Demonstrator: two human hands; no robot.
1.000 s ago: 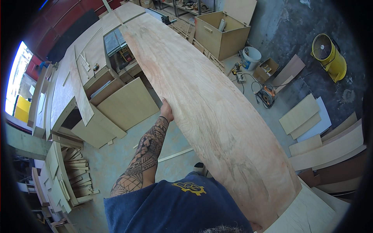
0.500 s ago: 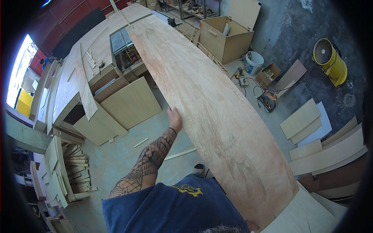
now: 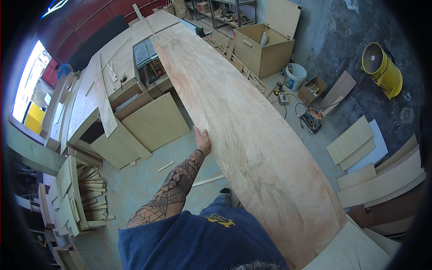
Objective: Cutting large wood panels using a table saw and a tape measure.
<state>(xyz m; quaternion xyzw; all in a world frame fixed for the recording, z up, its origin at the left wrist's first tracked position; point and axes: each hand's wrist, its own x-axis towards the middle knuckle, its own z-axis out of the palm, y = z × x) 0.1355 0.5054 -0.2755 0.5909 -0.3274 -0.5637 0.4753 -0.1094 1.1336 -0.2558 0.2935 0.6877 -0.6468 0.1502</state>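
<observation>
A long sheet of pale, reddish-grained plywood [image 3: 252, 135] runs from the workbench at the far left-centre down to my lower right. My left hand [image 3: 203, 140] is closed on its left edge, about midway along, with the thumb lying over the top face. The fingers underneath are hidden by the sheet. At the far end, the sheet rests beside a table saw [image 3: 145, 53] set into the bench. My right hand does not show.
Cut panels lean by the bench [image 3: 155, 121]. Offcuts fill a rack [image 3: 92, 198] at left. On the right are a wooden box [image 3: 258, 54], a white bucket [image 3: 295, 76], a corded circular saw [image 3: 311, 119], a yellow blower [image 3: 382, 72] and leaning boards [image 3: 351, 139]. Another person [image 3: 64, 69] stands far left.
The view has shifted slightly, so the surroundings sit a little to the right and lower. A bit of my right hand showed at the sheet's near end before; now it is gone from view.
</observation>
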